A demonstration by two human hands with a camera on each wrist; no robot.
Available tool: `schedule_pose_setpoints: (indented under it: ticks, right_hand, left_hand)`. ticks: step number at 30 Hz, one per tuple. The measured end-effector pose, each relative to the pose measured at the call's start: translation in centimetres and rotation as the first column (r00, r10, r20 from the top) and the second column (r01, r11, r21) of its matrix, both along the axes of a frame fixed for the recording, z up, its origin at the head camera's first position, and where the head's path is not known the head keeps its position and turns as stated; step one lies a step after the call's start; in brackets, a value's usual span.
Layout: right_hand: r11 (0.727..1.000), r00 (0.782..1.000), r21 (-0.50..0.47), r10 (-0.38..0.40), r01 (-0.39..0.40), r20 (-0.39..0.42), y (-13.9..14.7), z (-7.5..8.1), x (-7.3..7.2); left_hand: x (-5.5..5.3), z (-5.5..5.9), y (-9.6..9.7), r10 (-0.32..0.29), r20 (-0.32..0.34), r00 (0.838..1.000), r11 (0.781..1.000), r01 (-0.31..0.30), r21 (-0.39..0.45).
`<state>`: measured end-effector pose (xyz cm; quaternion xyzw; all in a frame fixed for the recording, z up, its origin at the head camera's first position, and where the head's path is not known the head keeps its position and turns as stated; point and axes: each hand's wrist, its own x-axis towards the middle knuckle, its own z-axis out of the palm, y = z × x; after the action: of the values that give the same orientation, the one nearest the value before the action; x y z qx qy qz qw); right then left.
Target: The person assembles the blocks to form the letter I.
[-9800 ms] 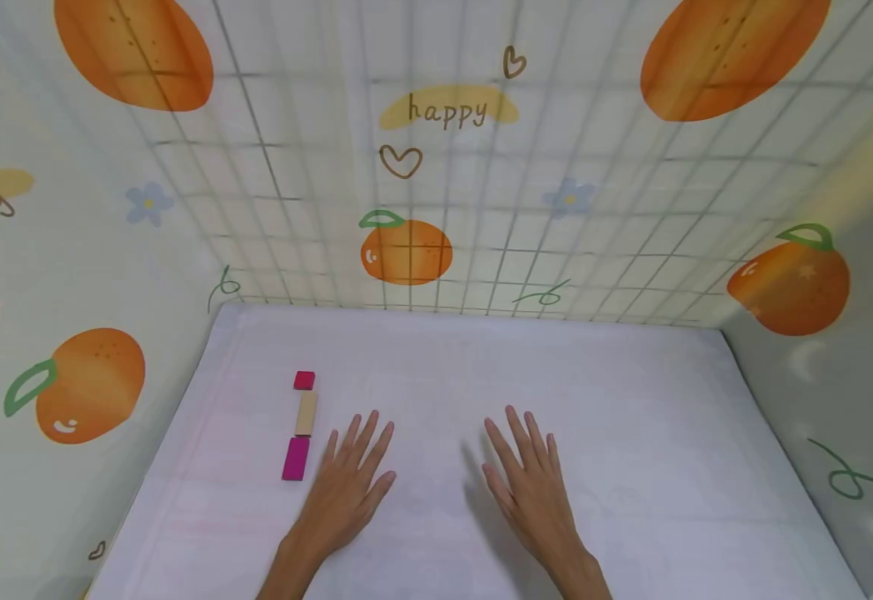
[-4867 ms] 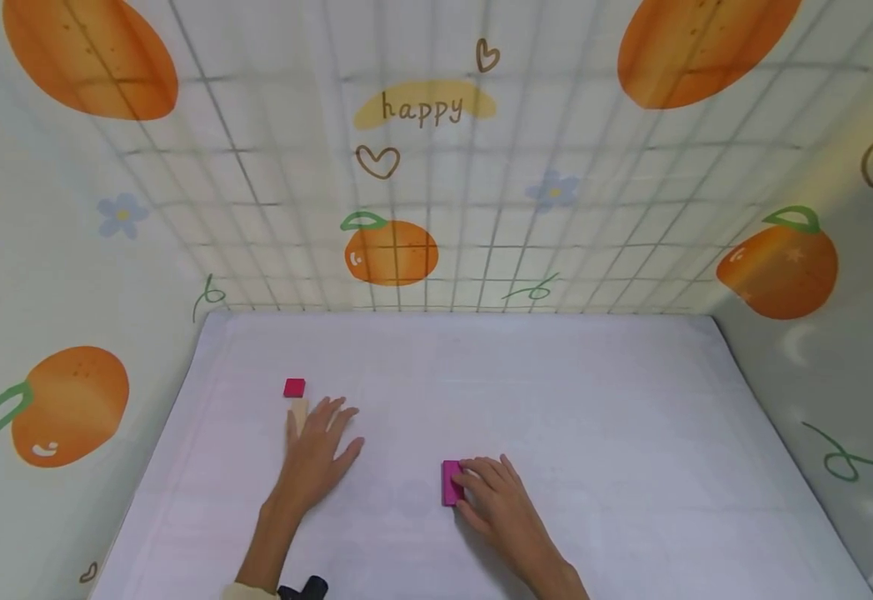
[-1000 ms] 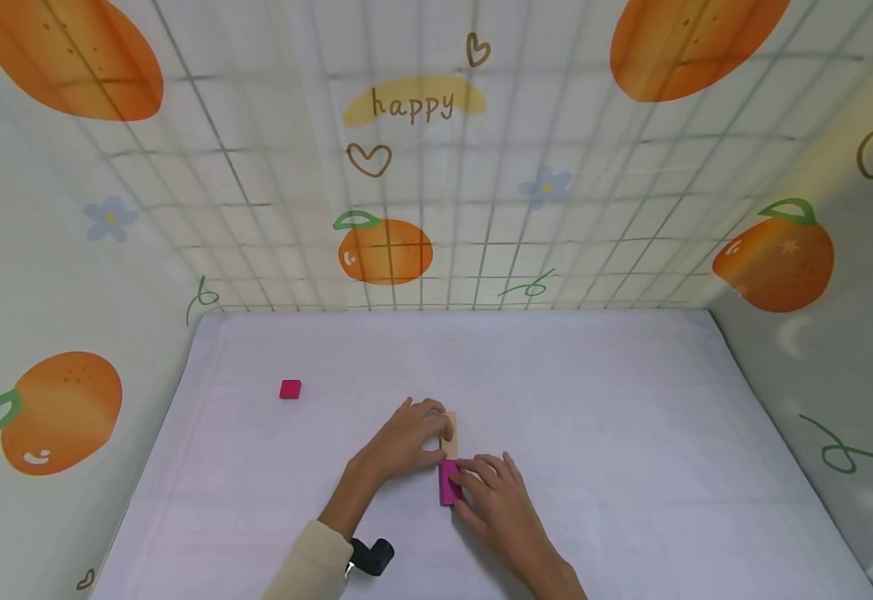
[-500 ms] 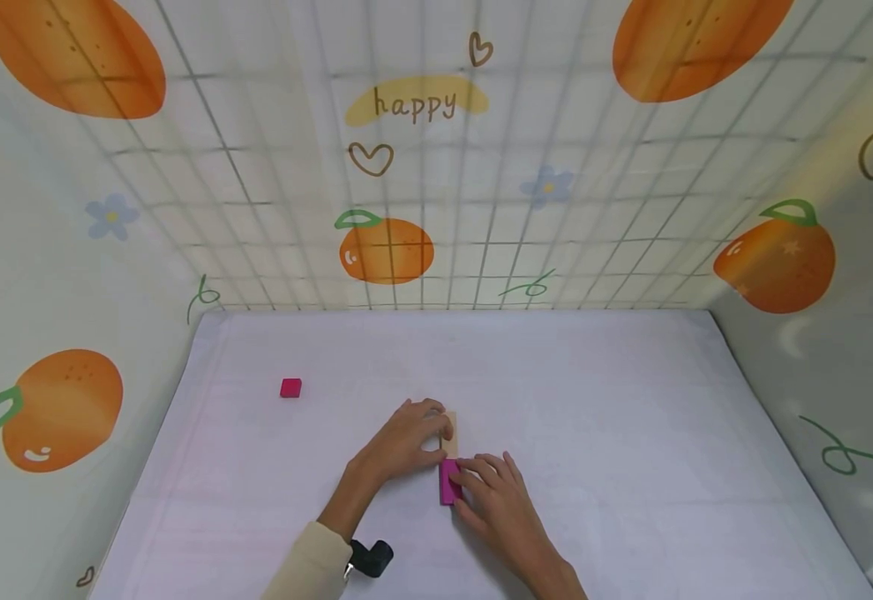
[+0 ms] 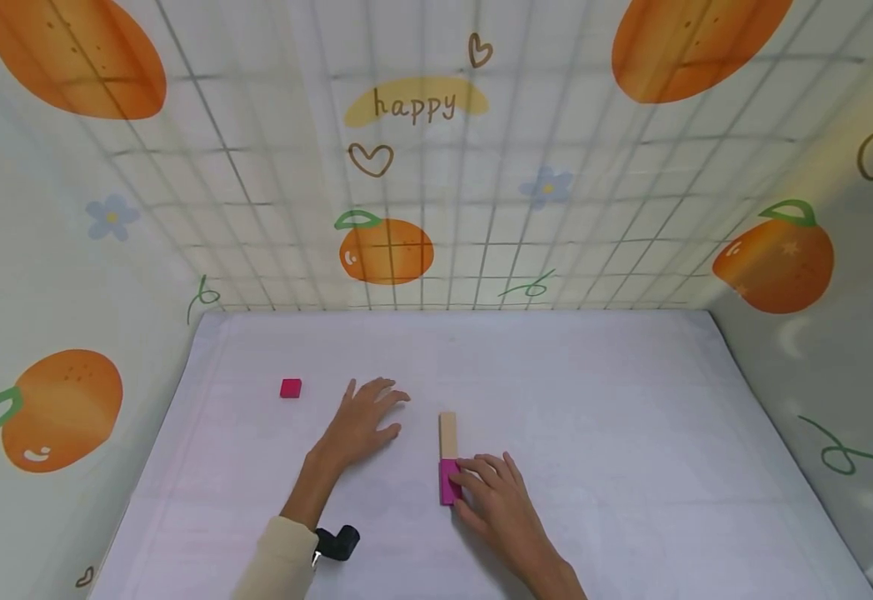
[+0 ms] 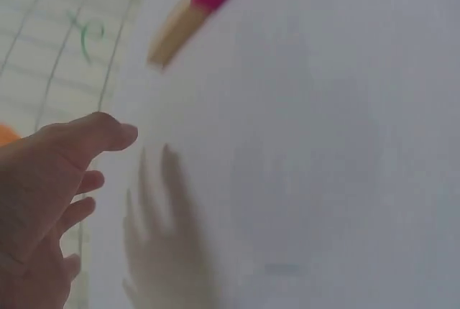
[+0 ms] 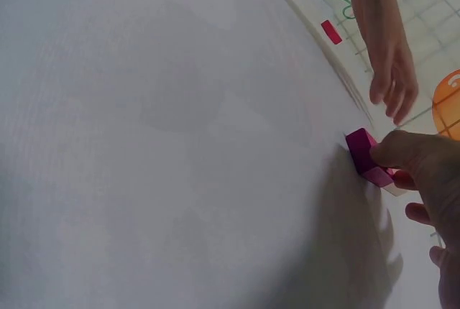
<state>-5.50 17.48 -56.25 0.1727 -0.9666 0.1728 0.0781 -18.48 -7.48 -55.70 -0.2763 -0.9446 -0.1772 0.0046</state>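
Observation:
A magenta rectangular block (image 5: pixel 447 483) lies on the white table, end to end with a plain wooden block (image 5: pixel 447 435) beyond it. My right hand (image 5: pixel 502 510) holds the magenta block from its right side; the thumb and a fingertip on it show in the right wrist view. My left hand (image 5: pixel 360 421) is lifted over the table with nothing in it, left of the wooden block, fingers spread and slightly bent. Farther left lies a small red block (image 5: pixel 290 388), apart from the others. The left wrist view shows the left hand (image 6: pixel 54 187) and its shadow.
The table (image 5: pixel 594 400) has a white cover. A patterned cloth wall (image 5: pixel 271 250) with orange prints rises behind it and at both sides. A black device (image 5: pixel 339 543) is strapped at the left wrist, by the beige sleeve (image 5: pixel 279 554).
Over the last half second my left hand has let go of the wooden block and moved left and away. The right hand stays on the magenta block. Earlier, both blocks were brought from the left.

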Motion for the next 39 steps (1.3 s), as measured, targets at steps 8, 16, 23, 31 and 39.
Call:
schedule_pose_setpoints:
  ticks: [8,16,23,31,39]
  right_hand:
    - [1.0,1.0,-0.01,0.004,-0.004,-0.023,0.1,-0.2,0.0]
    - [0.999,0.998,-0.028,0.016,-0.018,-0.064,0.2,-0.2,0.1]
    - [0.999,0.998,-0.028,0.015,-0.017,-0.055,0.2,-0.3,0.1]
    - [0.998,0.998,-0.05,0.02,-0.023,-0.057,0.2,-0.3,0.1]
    - [0.999,0.995,-0.047,0.02,-0.025,-0.096,0.2,-0.5,0.1]
  left_hand:
    - [-1.4,-0.6,-6.4,0.243,-0.101,0.965,0.97,-0.239,0.05]
    - [-1.9,-0.8,-11.7,0.404,-0.014,0.914,0.91,-0.401,0.109]
    - [-2.1,-1.1,-13.6,0.436,0.024,0.9,0.891,-0.435,0.128]
    - [-1.9,-1.2,-13.9,0.398,0.034,0.917,0.905,-0.399,0.149]
    - [-1.8,-1.8,-14.0,0.365,0.031,0.93,0.913,-0.364,0.184]
